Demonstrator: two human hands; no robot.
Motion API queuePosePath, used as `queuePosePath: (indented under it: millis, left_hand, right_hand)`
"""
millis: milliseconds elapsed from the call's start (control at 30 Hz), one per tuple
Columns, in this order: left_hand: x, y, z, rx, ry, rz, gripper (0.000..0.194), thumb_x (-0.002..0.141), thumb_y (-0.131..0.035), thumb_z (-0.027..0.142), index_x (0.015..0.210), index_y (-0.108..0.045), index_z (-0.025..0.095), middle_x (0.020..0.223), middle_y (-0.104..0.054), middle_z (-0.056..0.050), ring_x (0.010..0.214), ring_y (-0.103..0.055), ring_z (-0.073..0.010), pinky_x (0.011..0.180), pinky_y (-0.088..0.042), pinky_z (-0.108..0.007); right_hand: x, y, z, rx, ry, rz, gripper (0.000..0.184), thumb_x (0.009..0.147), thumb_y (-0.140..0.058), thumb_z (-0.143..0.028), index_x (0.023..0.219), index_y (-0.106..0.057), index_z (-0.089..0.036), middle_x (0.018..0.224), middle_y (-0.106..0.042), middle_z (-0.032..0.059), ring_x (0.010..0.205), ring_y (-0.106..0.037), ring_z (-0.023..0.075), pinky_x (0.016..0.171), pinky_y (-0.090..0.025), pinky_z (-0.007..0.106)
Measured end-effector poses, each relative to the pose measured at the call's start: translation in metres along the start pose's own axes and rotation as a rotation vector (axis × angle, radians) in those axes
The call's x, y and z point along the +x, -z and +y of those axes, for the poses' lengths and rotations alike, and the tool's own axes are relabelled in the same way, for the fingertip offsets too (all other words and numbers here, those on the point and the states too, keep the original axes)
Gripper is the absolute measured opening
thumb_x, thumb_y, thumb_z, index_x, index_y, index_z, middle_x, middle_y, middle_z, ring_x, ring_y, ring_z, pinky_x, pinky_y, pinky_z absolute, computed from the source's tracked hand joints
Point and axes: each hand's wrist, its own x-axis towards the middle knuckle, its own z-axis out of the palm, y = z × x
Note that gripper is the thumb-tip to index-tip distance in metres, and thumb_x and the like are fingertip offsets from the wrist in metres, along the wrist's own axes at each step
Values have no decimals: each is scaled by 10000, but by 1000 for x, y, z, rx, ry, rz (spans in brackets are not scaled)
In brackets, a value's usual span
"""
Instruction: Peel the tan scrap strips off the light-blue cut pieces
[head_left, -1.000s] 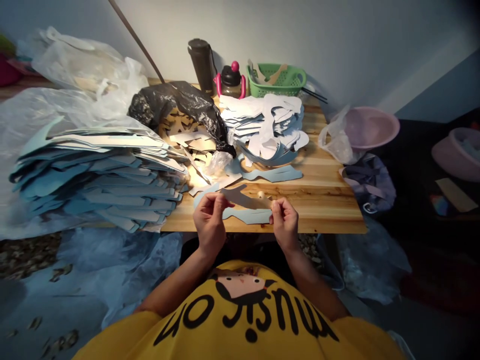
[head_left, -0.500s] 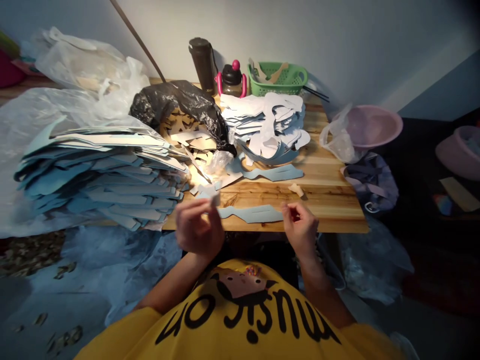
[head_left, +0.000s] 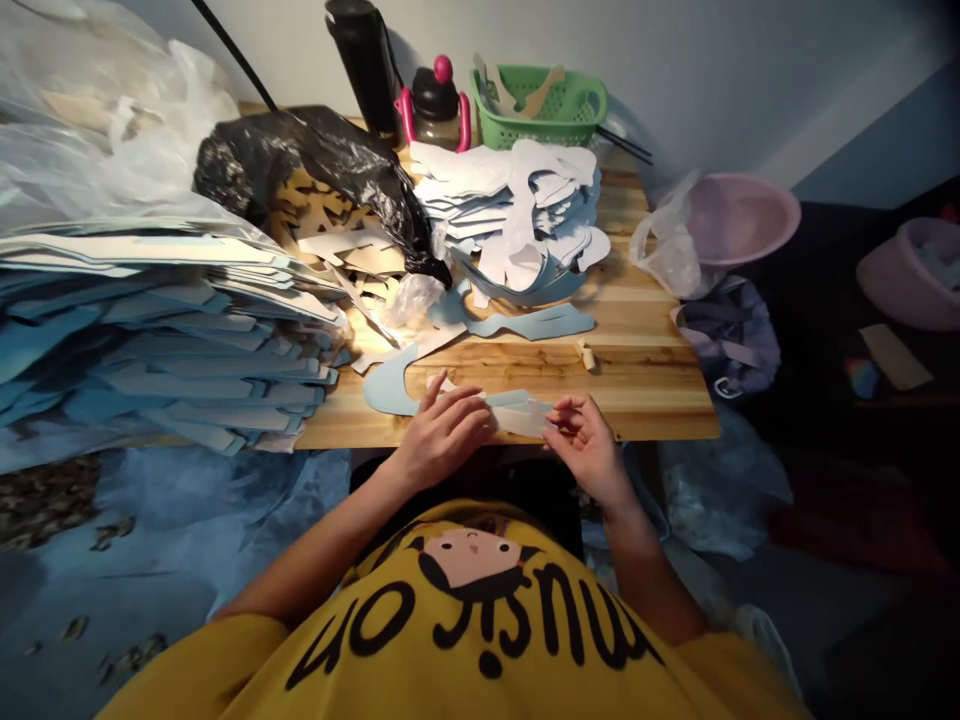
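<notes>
At the table's front edge lies a curved light-blue cut-out piece (head_left: 390, 388); its middle is hidden beneath my left hand. My left hand (head_left: 448, 430) rests flat over it, fingers stretched out and pressing down. To the right, my right hand (head_left: 589, 445) is closed in a pinch on the end of a whitish strip (head_left: 519, 420), which lies along the blue piece between both hands. Whether the strip is stuck to the blue piece I cannot tell. Another blue cut-out (head_left: 532, 322) lies farther back, near a small beige scrap (head_left: 585, 354).
A tall stack of blue pieces (head_left: 172, 350) fills the left. Behind are a black plastic bag (head_left: 330, 140) of beige scraps, a pile of white cut-outs (head_left: 480, 190), a green basket (head_left: 540, 125) and two dark bottles. A pink basin (head_left: 750, 225) stands beyond the right edge.
My left hand has come down from a raised pinch to lie flat on the blue piece. The whitish strip now shows stretched between my hands. The view has shifted.
</notes>
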Motion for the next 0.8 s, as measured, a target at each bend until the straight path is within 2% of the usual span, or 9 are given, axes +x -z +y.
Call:
queuePosePath:
  millis: [33,100,167,267,400,533,600,700,800]
  left_hand:
    - [-1,2,-5,-19,-15,-60,123,905,-646,225,1028,-643,234,1050,-727,-50,1121,-658,-217,1160,-363,-523]
    - [-3,4,-12,-46,-56,-133,153,921,-594,159,1047,-646,229,1003,-727,-47,1010,-684,-181,1099,-445,-449]
    - [-3,3,-15,-34,-58,-140,197,907,-634,217,1103,-639,211,1102,-706,-101,1053,-667,-216,1051,-483,-453]
    - [-1,0,-16,-28,-28,-184,303,892,-667,314,1162,-617,186,1247,-645,-166,1184,-604,-282,1067,-455,-521]
    - [2,-2,-16,-62,-36,-306,176,957,-554,236,1109,-633,197,1091,-695,-107,955,-661,-204,922,-530,-396]
    - [-3,-3,-18,-104,61,-305,165,970,-541,262,1060,-666,202,1224,-647,-121,898,-663,-174,770,-532,-294]
    - [-6,-3,-20,-109,84,-302,164,970,-546,267,1047,-673,197,1208,-640,-116,877,-659,-160,740,-524,-272]
    - [-7,-4,-24,-59,47,-283,165,969,-553,258,1068,-671,198,1108,-662,-96,863,-642,-161,731,-508,-278]
    - [-6,-5,-29,-41,9,-260,166,964,-569,242,1093,-663,197,1086,-684,-89,869,-636,-164,740,-497,-292]
  right_hand:
    - [1,7,6,-32,-11,-4,353,771,-775,-359,1003,-524,-267,910,-649,-6,842,-654,150,674,-582,231]
    - [3,19,16,-108,-8,-2,298,794,-754,-347,965,-530,-252,902,-651,0,847,-653,143,718,-568,230]
    - [5,26,21,-157,9,-14,255,815,-735,-335,926,-527,-239,901,-649,3,843,-650,134,751,-551,230]
    - [7,28,22,-141,27,-83,226,839,-711,-329,930,-526,-236,939,-654,10,848,-648,131,765,-536,233]
    - [14,26,21,-182,33,-81,216,848,-694,-316,945,-515,-241,938,-644,9,866,-645,135,781,-534,238]
    - [23,22,24,-347,47,18,239,826,-697,-316,953,-509,-239,961,-620,20,775,-621,129,687,-550,232]
    - [26,20,24,-432,82,50,204,831,-686,-305,942,-530,-235,956,-615,21,733,-606,124,650,-544,229]
    - [28,17,22,-543,168,33,70,877,-633,-263,858,-582,-220,841,-615,11,731,-613,133,675,-532,237]
    - [29,15,23,-586,226,20,57,904,-601,-233,870,-641,-212,866,-652,29,773,-641,151,695,-537,250]
